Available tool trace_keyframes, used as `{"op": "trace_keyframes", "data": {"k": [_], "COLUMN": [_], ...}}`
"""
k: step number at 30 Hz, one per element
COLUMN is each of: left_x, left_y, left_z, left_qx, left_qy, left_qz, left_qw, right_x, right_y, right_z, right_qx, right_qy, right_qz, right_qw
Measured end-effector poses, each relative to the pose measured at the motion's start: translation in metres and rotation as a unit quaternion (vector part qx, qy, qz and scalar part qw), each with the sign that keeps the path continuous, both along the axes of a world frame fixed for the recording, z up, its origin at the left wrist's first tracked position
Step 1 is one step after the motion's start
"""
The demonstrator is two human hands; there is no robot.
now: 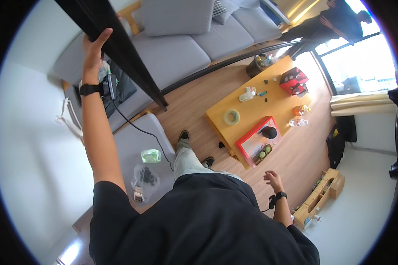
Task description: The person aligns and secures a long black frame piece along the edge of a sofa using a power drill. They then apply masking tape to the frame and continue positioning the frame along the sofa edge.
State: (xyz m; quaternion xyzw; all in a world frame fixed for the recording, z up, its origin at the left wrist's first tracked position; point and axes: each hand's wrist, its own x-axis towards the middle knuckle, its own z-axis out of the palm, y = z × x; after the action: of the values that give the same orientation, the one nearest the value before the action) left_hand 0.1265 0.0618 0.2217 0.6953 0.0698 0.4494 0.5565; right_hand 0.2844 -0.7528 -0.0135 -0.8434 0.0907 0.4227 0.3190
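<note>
My left arm is raised at the left, and my left hand (pixel 93 52) is at the edge of a long black beam (pixel 115 48). Its thumb lies along the near side; most of the other fingers are hidden behind, with what looks like a fingertip past the far edge. The beam runs down toward the floor between a grey sofa (pixel 172 53) and me. Low at the right hangs my right hand (pixel 273 180), fingers loosely apart and nothing in them. Nearest to it is a red-rimmed tray (pixel 246 140) on a yellow wooden table (pixel 220 111), holding a black cylinder (pixel 269 132).
On the table are a tape roll (pixel 231 117), a white bottle (pixel 247 95) and a red-black bag (pixel 293 81). A cable (pixel 139 129) crosses the grey seat beside a plastic bag (pixel 147 180). Another person (pixel 336 22) stands at the far right. A wooden shelf (pixel 318 198) lines the right wall.
</note>
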Motion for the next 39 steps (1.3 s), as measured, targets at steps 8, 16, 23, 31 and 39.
{"op": "trace_keyframes", "data": {"k": [8,16,23,31,39], "left_x": [0.014,0.003,-0.008,-0.008,-0.019], "left_y": [-0.003,0.007,0.015,0.024,0.035], "left_z": [-0.008,-0.022,-0.024,-0.029,-0.048], "left_qx": [-0.038,-0.005,-0.005,-0.045,-0.045], "left_qy": [-0.066,-0.060,-0.061,-0.072,-0.022], "left_qz": [0.112,0.177,0.196,0.222,0.237], "left_qw": [0.991,0.982,0.979,0.971,0.970], "right_x": [0.003,-0.010,-0.011,-0.018,-0.035], "right_y": [0.109,0.083,0.075,0.098,0.118], "right_z": [0.045,0.035,0.022,0.021,0.013], "right_qx": [0.032,-0.044,-0.050,-0.023,-0.004], "right_qy": [0.030,0.073,0.092,0.076,0.088], "right_qz": [0.070,0.040,0.002,0.019,0.012], "right_qw": [0.997,0.996,0.995,0.997,0.996]}}
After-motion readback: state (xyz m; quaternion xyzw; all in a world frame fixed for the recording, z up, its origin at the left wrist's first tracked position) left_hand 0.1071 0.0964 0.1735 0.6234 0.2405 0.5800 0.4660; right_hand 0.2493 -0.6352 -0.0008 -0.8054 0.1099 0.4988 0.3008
